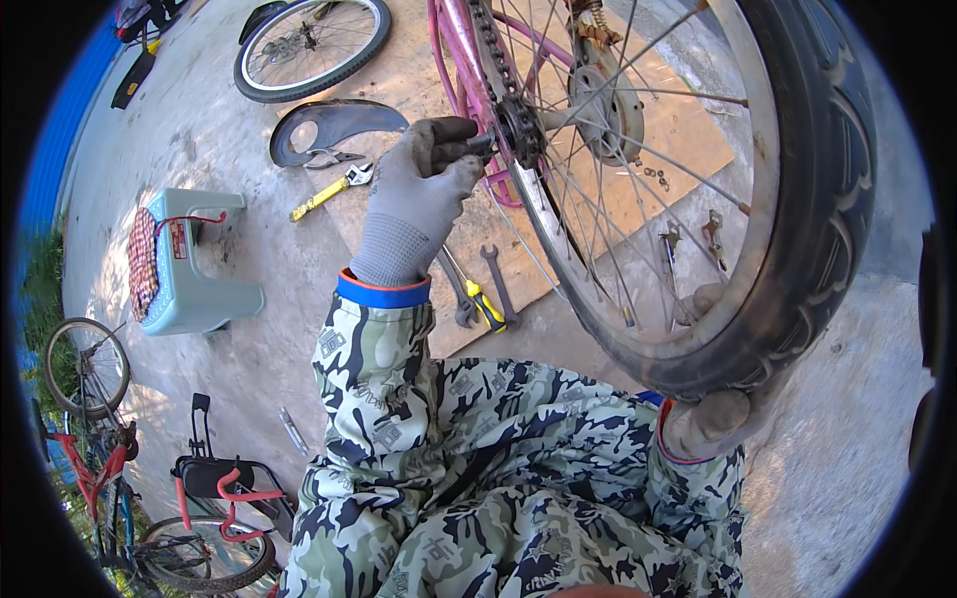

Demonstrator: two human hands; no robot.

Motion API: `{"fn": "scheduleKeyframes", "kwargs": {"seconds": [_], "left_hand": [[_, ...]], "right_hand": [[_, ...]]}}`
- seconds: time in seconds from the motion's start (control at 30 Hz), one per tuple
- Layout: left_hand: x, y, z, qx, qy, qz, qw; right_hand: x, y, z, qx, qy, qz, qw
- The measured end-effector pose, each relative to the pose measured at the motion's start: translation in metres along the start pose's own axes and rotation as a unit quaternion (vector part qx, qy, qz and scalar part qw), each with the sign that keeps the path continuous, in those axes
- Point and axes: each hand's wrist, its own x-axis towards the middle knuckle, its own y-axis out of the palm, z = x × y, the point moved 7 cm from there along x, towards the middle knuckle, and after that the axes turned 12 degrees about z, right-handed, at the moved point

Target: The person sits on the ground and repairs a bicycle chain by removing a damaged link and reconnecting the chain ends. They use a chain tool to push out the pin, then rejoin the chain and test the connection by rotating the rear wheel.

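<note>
A bicycle wheel (823, 214) with a black treaded tyre and a rusty rim fills the right side, fitted in a pink bicycle frame (461, 55). My left hand (424, 189), in a grey glove with dirty fingertips, pinches a small dark cylindrical part (482, 147) at the axle, beside the sprocket (520, 130). The chain (488, 40) runs up from that sprocket. A round drum (610, 115) sits on the hub's far side. My right hand (710, 424), also gloved, is closed round the bottom of the tyre; some fingers show beyond the spokes.
On a wooden board (688, 149) lie an open-ended wrench (495, 279), a yellow screwdriver (485, 307) and small nuts (655, 177). An adjustable wrench (334, 191), pliers (332, 157), a dark mudguard (344, 120) and a loose wheel (311, 50) lie farther off. A pale stool (199, 299) and bicycles (90, 473) stand left.
</note>
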Motion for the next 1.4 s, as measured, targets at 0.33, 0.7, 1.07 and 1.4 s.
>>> {"fn": "scheduleKeyframes", "kwargs": {"seconds": [0.33,0.7,1.07,1.4], "left_hand": [[-0.001,0.003,0.008,-0.022,-0.048,0.008,0.999],[-0.004,0.017,0.018,-0.169,-0.061,0.031,0.983],[-0.003,0.013,0.024,-0.162,-0.063,0.015,0.985],[-0.006,0.029,0.019,-0.175,-0.063,-0.003,0.983]], "right_hand": [[0.001,0.004,-0.001,0.020,0.012,0.017,1.000],[0.010,0.002,0.019,-0.165,-0.143,0.016,0.976],[0.016,0.014,0.015,-0.038,-0.157,-0.002,0.987],[0.007,0.008,0.003,0.161,-0.036,0.005,0.986]]}}
